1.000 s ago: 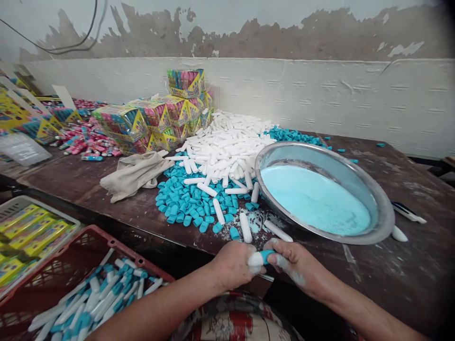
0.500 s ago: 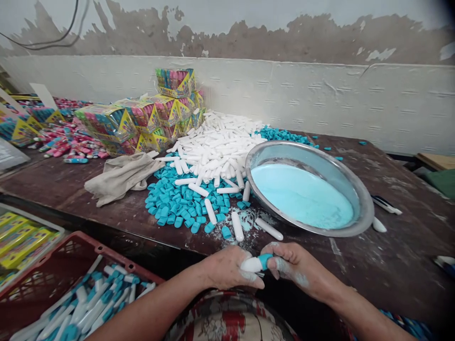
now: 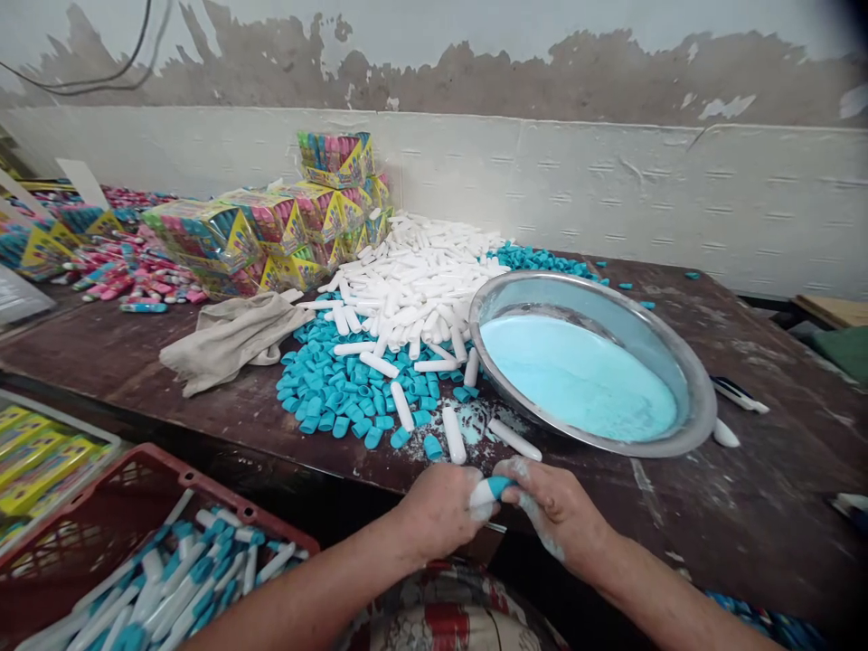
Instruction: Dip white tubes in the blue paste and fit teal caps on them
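My left hand (image 3: 444, 508) is wrapped round the white body of a small tube (image 3: 482, 495) at the front edge of the table. The fingers of my right hand (image 3: 560, 511) pinch the blue cap (image 3: 500, 486) on the tube's right end. Pale powder coats the fingers of both hands. Just beyond them lie loose white tubes (image 3: 454, 436) and a spread of blue caps (image 3: 353, 389). A metal basin (image 3: 702, 398) holding light blue powder (image 3: 576, 375) stands beyond my right hand.
Beside my left forearm, a red crate (image 3: 163, 457) holds many capped tubes. White tubes (image 3: 420, 271) are heaped behind the caps. A crumpled cloth (image 3: 234, 339) and packed boxes (image 3: 298, 217) lie left. A knife-like tool (image 3: 739, 394) lies right of the basin.
Both hands have closed in more tightly on the tube and turned slightly. Its capped end now tilts upward, and my left fingers cover more of the white body.
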